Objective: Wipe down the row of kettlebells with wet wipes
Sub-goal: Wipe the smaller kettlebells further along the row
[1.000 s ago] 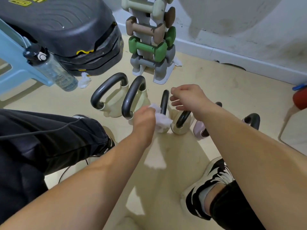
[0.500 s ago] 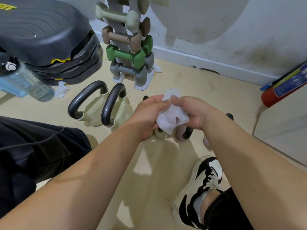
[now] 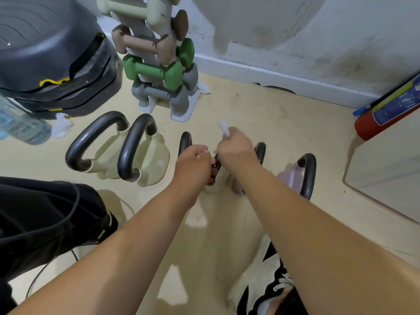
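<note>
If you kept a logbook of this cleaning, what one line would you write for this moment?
step: wiping kettlebells | right hand: grips wet wipe | left hand: on black handle of middle kettlebell | two large kettlebells: upright at left

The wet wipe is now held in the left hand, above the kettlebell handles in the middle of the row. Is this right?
Not quite. The head view shows the wet wipe pinched in the right hand, not the left hand. The rest holds: it is above the kettlebell handles mid-row.

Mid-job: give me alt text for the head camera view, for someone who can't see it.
The right hand grips a white wet wipe over a kettlebell handle mid-row on the floor; the left hand is closed beside that handle. Two cream kettlebells stand left, a dumbbell rack behind.
</note>
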`<move>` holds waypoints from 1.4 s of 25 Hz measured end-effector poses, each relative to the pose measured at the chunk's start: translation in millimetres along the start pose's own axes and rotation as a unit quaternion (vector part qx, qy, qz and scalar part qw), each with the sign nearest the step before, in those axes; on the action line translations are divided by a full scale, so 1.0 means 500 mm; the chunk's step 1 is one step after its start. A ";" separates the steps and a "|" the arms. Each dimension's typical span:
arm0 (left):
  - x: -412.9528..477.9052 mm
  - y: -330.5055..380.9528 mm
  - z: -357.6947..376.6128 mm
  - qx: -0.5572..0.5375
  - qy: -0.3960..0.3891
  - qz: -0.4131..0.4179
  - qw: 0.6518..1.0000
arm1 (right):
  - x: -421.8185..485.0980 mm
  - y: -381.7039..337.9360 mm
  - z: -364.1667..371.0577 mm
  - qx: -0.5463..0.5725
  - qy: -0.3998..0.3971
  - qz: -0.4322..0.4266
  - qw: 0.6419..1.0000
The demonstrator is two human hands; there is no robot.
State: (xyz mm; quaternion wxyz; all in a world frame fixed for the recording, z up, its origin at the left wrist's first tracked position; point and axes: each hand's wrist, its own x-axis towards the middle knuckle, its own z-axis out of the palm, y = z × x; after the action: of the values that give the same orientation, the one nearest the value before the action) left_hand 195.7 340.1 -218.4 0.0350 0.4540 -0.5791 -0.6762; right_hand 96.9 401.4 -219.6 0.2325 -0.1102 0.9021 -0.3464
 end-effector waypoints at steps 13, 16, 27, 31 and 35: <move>0.047 0.005 -0.033 0.136 -0.006 -0.011 0.991 | 0.098 0.065 0.074 -0.121 -0.096 -0.061 0.986; 0.047 -0.001 -0.046 0.125 0.013 0.000 0.992 | -0.002 0.109 0.103 -0.291 -0.067 -0.261 0.918; 0.042 -0.020 -0.080 0.125 0.037 0.053 0.990 | 0.123 0.082 0.036 -0.251 -0.092 -0.152 0.952; 0.028 -0.023 -0.089 0.095 0.032 0.045 0.994 | -0.012 0.097 0.091 -0.401 -0.083 -0.244 0.879; 0.022 -0.035 -0.119 0.125 0.032 0.037 0.991 | -0.116 0.125 0.107 -0.552 -0.148 -0.385 0.725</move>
State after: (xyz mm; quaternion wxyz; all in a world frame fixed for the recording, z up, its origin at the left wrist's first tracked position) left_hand 236.8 294.7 -233.9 0.0213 0.4546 -0.6741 -0.5818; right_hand 171.3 437.5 -277.0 0.1077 -0.6069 0.7681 0.1734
